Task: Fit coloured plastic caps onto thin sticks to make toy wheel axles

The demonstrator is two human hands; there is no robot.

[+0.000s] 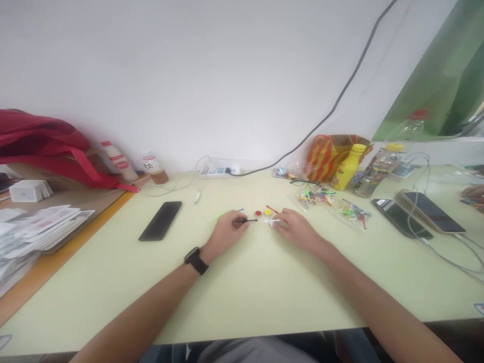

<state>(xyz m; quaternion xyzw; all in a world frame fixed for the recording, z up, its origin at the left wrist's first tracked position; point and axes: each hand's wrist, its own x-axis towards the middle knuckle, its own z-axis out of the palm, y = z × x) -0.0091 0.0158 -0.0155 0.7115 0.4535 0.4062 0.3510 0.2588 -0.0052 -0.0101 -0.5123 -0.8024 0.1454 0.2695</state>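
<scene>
My left hand [227, 232], with a dark watch on its wrist, has its fingers closed on a small black arrow-shaped piece [250, 220] that points right. Just beyond that hand, a blue piece [241, 209] and a bit of green [220, 216] show in part. Opposite, my right hand [297, 229] pinches a small white piece [271, 221] at its fingertips. A red disc [258, 213] and a yellow disc [267, 213] lie between the hands. A red arrow-shaped piece [271, 208] rests beside the right fingertips. Fine detail is blurred.
A black phone [160, 221] lies left. Clear bags of small coloured parts [314, 195], a yellow bottle [348, 167], a clear bottle [377, 171] and cabled phones [434, 212] are right. A power strip [219, 171] sits by the wall. Another person's hand [473, 191] shows far right.
</scene>
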